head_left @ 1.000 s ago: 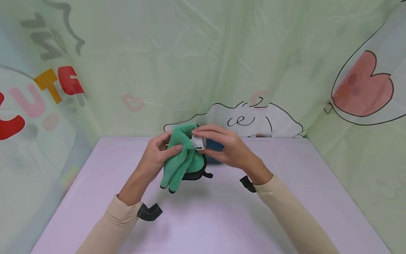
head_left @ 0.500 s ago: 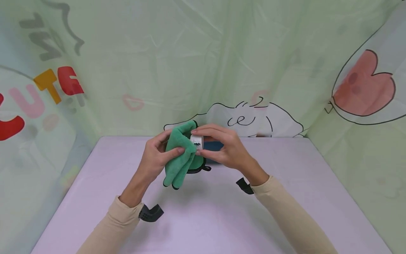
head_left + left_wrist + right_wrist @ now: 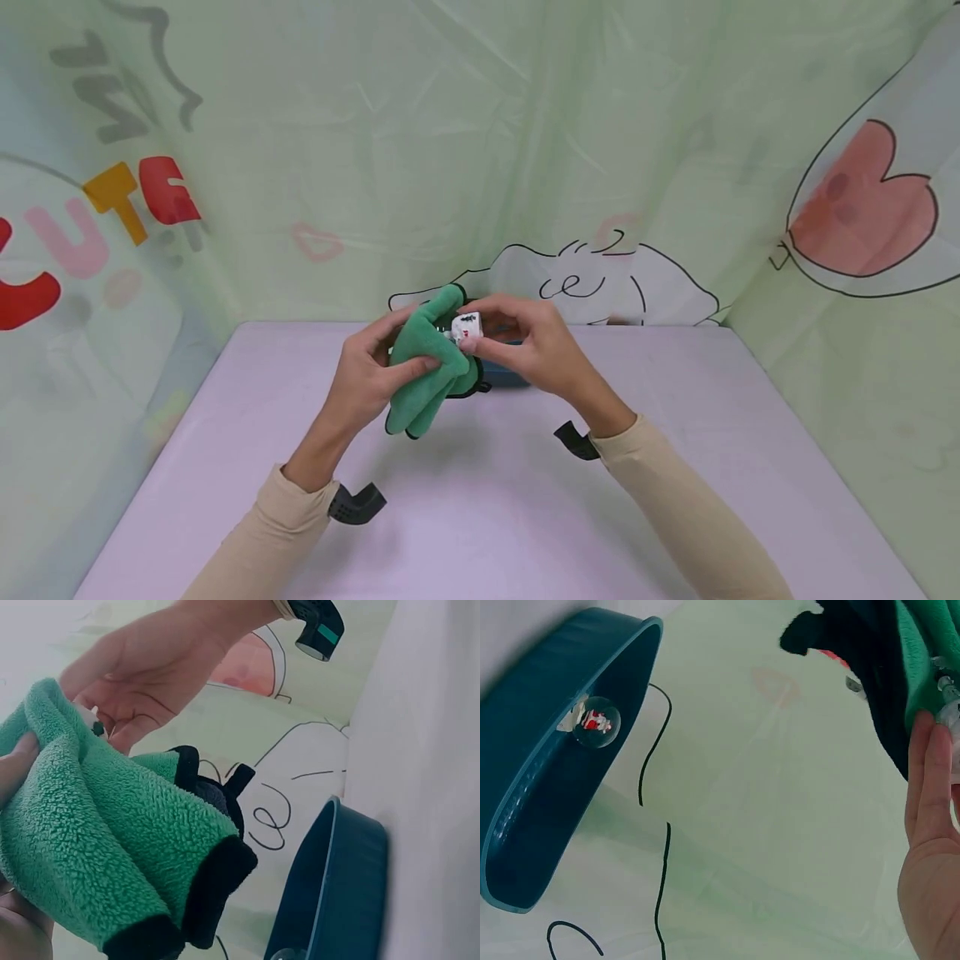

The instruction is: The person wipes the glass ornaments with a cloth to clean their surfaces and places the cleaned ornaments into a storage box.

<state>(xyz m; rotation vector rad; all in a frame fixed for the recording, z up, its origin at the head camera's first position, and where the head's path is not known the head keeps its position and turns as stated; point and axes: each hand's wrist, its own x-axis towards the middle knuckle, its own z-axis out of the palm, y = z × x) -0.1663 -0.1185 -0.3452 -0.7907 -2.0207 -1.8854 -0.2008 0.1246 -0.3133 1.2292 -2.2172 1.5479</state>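
My left hand (image 3: 366,367) grips a green plush cloth (image 3: 422,343) with black edging, its thumb on top and loose folds hanging down. My right hand (image 3: 536,343), coming from the other side, pinches the white base of a small snow globe (image 3: 468,326) between thumb and fingers. The globe end points into the cloth and is partly covered by it. Both hands are raised above the table. In the left wrist view the folded cloth (image 3: 112,825) hides most of the globe. The right fingers (image 3: 930,769) lie along the white base in the right wrist view.
Behind the hands, a dark blue basin (image 3: 501,375) stands on the pale table (image 3: 495,517). Another snow globe (image 3: 598,722), with a red and white figure inside, lies in it. A printed curtain (image 3: 360,167) hangs round the table's back and sides.
The right hand has turned the snow globe, so a different side of its base, with red and dark marks, shows now. The cloth has shifted slightly up and its lower flap hangs less far.
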